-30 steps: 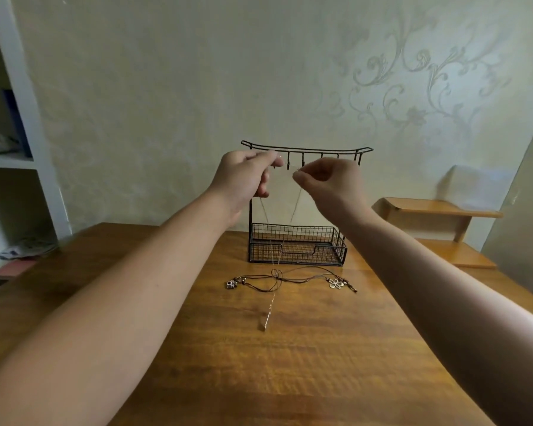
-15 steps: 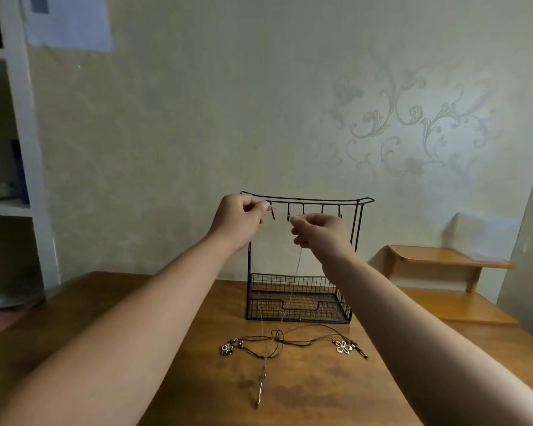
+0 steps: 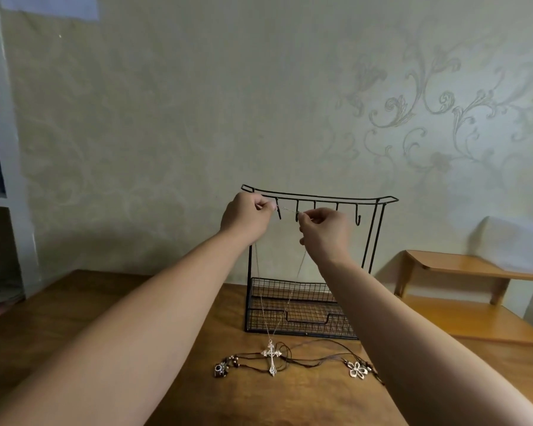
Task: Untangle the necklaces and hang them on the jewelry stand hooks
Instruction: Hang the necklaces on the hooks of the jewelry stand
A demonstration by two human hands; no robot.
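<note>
Hands were up at the top bar of the black wire jewelry stand (image 3: pixel 379 241), which stood near the back edge of the wooden table (image 3: pixel 74 309). The left hand (image 3: pixel 245 218) pinched one end of a thin silver chain (image 3: pixel 287 209) between thumb and finger, with the other fingers curled in. The right hand (image 3: pixel 323 230) pinched the other end the same way. A short bit of chain was pulled tight between the two hands, right in front of the first two hooks (image 3: pixel 297 212) on the left side of the bar. From each hand the chain dropped down in a long thin V to a silver cross (image 3: pixel 271 355), which looked to hang just above the table in front of the stand's wire basket. Under and beside the cross lay dark cord necklaces (image 3: pixel 308 358), looped over one another, with a small camera charm (image 3: pixel 220 369) at the left end and a silver flower charm (image 3: pixel 357 369) at the right. That chain looked very light, floppy and easy to snap or knot, so soft pinches near the ends seemed best, with the cross left to swing free and pull it straight. It looked ready to be slipped over a hook, but it was not on one yet. The cords looked softer and thicker, and would be easiest to lift by the charms.
</note>
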